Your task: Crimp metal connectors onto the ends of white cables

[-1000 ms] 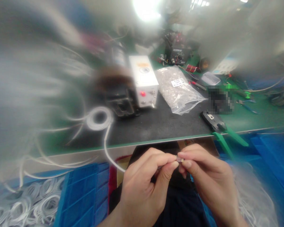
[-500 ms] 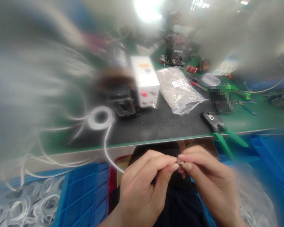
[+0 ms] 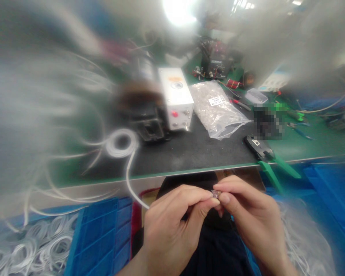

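Note:
My left hand [image 3: 172, 230] and my right hand [image 3: 253, 222] meet below the bench edge, over my lap. Both pinch thumb and forefinger around a small clear connector [image 3: 216, 194] held between them. A white cable [image 3: 129, 176] drops from a coil [image 3: 121, 142] on the bench and runs behind my left hand; its end is hidden by the fingers. The connector is too small to make out in detail.
A white box with a red light [image 3: 176, 97] stands on the black mat [image 3: 195, 149]. A clear bag of small parts [image 3: 217, 109] lies to its right. Green-handled crimping pliers [image 3: 266, 155] hang over the bench edge. Blue crates [image 3: 100, 237] hold coiled white cables [image 3: 25, 249].
Both hands have drifted slightly left and up while keeping their pinch on the connector. Nothing on the bench has moved.

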`<state>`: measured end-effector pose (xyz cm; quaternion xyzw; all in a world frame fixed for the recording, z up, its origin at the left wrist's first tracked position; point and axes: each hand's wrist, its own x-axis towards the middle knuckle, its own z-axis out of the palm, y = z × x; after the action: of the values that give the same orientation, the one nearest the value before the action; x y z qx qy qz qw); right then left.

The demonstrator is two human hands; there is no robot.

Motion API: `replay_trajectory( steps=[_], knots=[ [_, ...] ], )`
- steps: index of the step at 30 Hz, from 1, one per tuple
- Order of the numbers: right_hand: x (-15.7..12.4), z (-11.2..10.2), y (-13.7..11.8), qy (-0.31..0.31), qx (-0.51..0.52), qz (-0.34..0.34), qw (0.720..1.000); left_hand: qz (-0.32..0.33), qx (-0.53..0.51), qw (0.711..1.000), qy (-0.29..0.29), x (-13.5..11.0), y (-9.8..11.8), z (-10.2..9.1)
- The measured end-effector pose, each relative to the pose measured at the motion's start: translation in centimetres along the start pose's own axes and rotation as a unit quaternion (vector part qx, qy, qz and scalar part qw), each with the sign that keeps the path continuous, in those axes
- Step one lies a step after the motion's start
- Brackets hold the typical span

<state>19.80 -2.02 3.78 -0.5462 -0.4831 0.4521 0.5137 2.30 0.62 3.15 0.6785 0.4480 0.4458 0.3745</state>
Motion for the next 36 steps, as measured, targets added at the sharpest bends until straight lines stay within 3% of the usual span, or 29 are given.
replay_trajectory(
  steps=[5, 8, 15, 20, 23, 25, 30, 36],
  knots=[
    [0.7, 0.2, -0.4, -0.021, 0.005, 0.014, 1.000, -0.014, 0.002, 1.000, 0.012, -0.3, -0.3, -0.1],
    [1.2, 0.3, 0.1, -0.047, 0.030, 0.023, 0.998, -0.048, 0.000, 0.998, 0.049, -0.7, -0.9, 0.1],
    [2.2, 2.0, 2.4, -0.065, 0.110, 0.048, 0.991, -0.169, -0.157, 0.961, 0.151, 0.7, -1.9, -0.6],
    [3.5, 5.6, 2.2, -0.156, 0.107, 0.039, 0.981, -0.210, -0.316, 0.915, 0.138, 2.4, -3.1, -2.2],
    [4.2, 7.3, 2.1, -0.163, 0.141, 0.065, 0.974, -0.231, -0.376, 0.891, 0.108, 2.5, -4.2, -2.9],
    [4.4, 7.9, 2.1, -0.159, 0.146, 0.089, 0.972, -0.218, -0.390, 0.889, 0.101, 2.4, -4.8, -3.2],
    [4.8, 8.4, 2.4, -0.170, 0.142, 0.133, 0.966, -0.182, -0.391, 0.891, 0.145, 2.8, -6.0, -3.6],
    [4.9, 9.1, 2.7, -0.162, 0.137, 0.155, 0.965, -0.210, -0.419, 0.872, 0.140, 3.3, -6.9, -3.8]
  ],
)
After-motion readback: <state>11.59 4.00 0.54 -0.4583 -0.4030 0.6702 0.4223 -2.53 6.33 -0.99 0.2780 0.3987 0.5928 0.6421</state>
